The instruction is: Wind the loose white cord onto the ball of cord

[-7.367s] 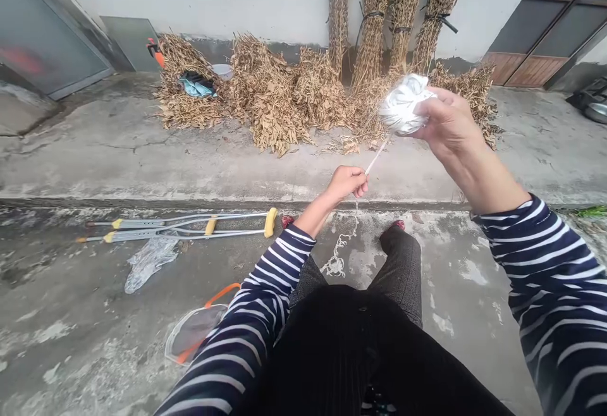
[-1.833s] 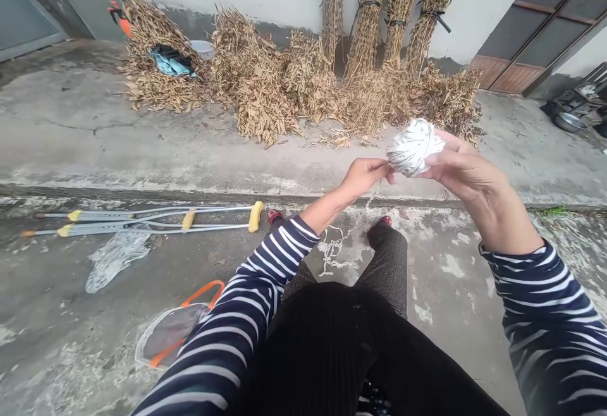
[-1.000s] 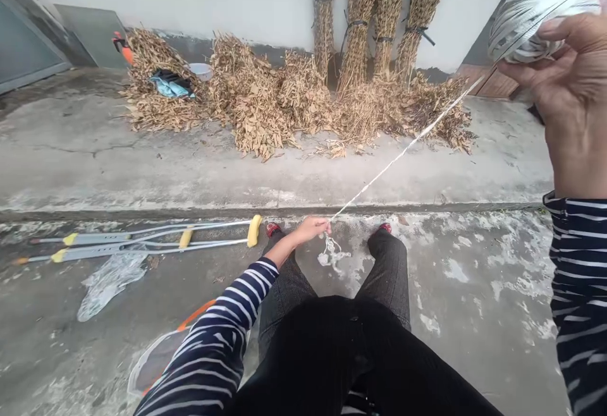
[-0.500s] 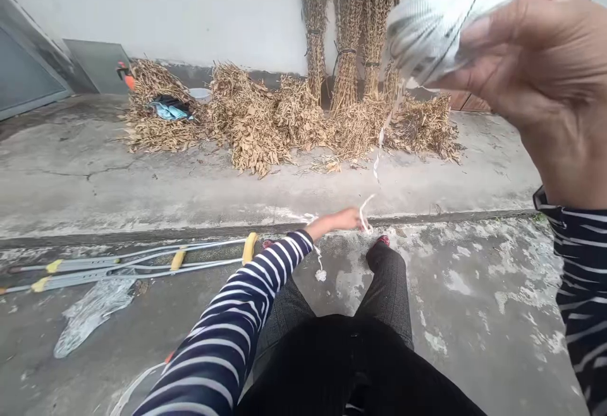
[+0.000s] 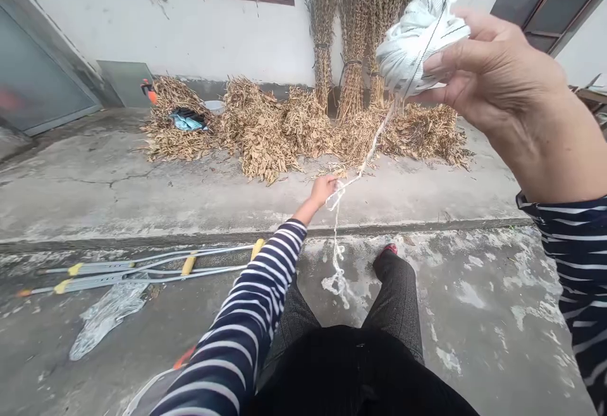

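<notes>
No lettering, label, brand, number or sign can be read anywhere here.

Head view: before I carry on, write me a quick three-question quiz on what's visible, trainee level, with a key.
1. Which hand holds the white ball?
2. True or false: the crutches lie on the ground.
3. What do the left hand fingers hold?
A) the blue cloth
B) white cord
C) a bundle of stalks

Key:
1. The right hand.
2. True.
3. B.
</notes>
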Demonstrator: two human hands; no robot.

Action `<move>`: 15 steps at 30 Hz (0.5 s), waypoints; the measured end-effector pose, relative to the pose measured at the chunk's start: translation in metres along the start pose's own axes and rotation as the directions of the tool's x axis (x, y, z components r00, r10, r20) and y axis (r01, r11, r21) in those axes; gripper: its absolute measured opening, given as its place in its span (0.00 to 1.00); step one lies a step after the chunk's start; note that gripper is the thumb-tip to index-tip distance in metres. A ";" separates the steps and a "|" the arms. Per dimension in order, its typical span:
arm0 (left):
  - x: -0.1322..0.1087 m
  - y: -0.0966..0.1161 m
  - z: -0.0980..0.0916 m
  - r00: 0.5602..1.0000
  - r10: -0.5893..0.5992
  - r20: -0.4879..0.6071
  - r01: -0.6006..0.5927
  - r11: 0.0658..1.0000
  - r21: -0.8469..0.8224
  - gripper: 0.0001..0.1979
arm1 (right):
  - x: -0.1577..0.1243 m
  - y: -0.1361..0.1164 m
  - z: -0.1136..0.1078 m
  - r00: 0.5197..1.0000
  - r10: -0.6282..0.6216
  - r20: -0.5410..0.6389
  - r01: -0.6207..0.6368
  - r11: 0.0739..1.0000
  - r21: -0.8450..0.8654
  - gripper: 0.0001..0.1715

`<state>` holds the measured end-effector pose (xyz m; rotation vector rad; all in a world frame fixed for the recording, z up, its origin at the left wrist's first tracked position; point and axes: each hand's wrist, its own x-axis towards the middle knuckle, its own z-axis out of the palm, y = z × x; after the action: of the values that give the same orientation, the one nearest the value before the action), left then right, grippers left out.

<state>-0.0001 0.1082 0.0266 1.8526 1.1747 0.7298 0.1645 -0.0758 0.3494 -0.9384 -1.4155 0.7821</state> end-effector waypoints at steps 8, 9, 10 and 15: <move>-0.069 0.044 0.133 0.753 0.200 0.626 0.022 0.945 -0.328 0.08 | 0.002 0.001 -0.008 0.996 -0.061 -0.058 0.058 0.997 -0.058 0.27; -0.090 0.026 0.132 0.648 0.186 0.738 0.037 0.961 -0.275 0.08 | 0.002 0.004 -0.012 0.996 -0.070 -0.061 0.066 0.996 -0.056 0.26; -0.109 0.006 0.124 0.579 0.152 0.801 0.057 0.973 -0.225 0.07 | 0.001 0.007 -0.017 0.996 -0.070 -0.064 0.067 0.997 -0.049 0.26; -0.130 -0.068 0.023 0.642 -0.122 0.757 0.155 0.987 0.028 0.05 | 0.000 0.023 -0.034 0.997 -0.026 -0.079 0.021 0.998 -0.063 0.21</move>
<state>-0.0642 -0.0019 -0.0501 1.7208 0.7060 -0.1510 0.1999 -0.0685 0.3314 -0.9889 -1.3853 0.6790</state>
